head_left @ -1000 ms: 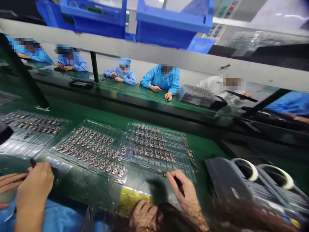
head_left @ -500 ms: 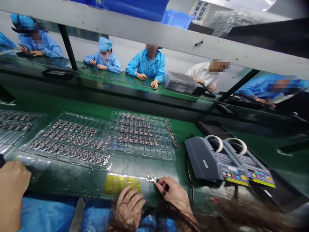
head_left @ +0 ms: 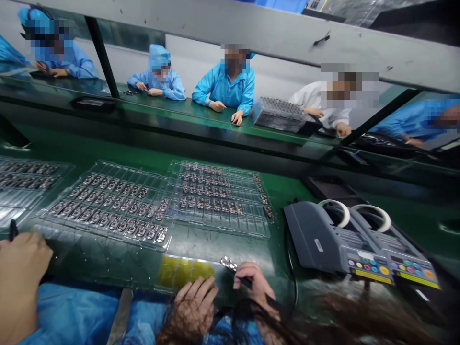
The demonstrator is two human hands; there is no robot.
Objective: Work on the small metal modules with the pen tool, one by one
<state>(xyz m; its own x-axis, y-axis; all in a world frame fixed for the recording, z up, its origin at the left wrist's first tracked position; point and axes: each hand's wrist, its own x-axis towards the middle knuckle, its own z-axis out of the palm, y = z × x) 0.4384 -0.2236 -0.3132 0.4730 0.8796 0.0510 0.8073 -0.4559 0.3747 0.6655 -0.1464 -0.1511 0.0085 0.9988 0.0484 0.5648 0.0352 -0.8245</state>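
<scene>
My left hand (head_left: pixel 194 304) lies with its fingers stretched out over the near edge of a yellow film sheet (head_left: pixel 181 271), touching it. Strands of dark hair hang across its back. Pinched in my right hand (head_left: pixel 256 285) is a slim black tool (head_left: pixel 245 281), its exact kind partly hidden by the fingers. Just beyond those fingertips sits a small circuit board (head_left: pixel 227 263), at the tool's far end; whether the fingers touch it too I cannot tell. Hair covers part of the right wrist.
Clear plastic trays (head_left: pixel 223 227) with rows of circuit boards stand ahead and left. Right of my hands are two grey tape dispensers (head_left: pixel 312 239) with white rolls. A co-worker's hand (head_left: pixel 27 254) holds a black tool at left. Several people sit opposite, beyond a grey beam (head_left: pixel 230 24).
My view has tilted down and turned slightly left, so the scene sits higher and farther right. The circuit board has turned and now points more up and to the left.
</scene>
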